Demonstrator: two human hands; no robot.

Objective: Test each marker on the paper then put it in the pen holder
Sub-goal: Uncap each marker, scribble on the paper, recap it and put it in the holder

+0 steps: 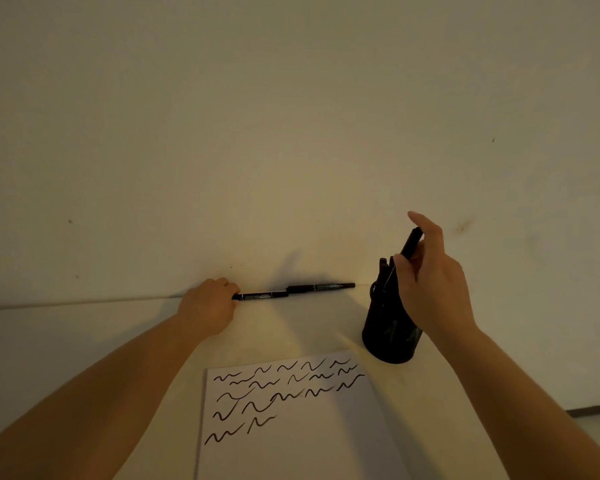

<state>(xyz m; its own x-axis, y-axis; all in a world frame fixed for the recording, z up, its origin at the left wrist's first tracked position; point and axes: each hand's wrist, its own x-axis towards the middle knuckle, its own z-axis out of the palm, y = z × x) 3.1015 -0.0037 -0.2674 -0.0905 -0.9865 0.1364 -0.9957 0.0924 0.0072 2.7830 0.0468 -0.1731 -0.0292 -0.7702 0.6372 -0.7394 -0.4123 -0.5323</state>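
A black pen holder (390,336) stands on the table to the right, with several black markers sticking out of its top. My right hand (433,278) pinches a black marker (411,243) and holds it tilted just above the holder's mouth. Two black markers lie end to end along the wall: the left one (262,295) and the right one (321,287). My left hand (206,306) grips the left end of the left marker. A white sheet of paper (298,445) lies near me, its upper half covered with several black squiggles.
A pale wall (291,116) rises directly behind the table (83,327), meeting it just behind the lying markers. The table's right edge shows at the lower right (589,410). Both my forearms reach in from the bottom corners.
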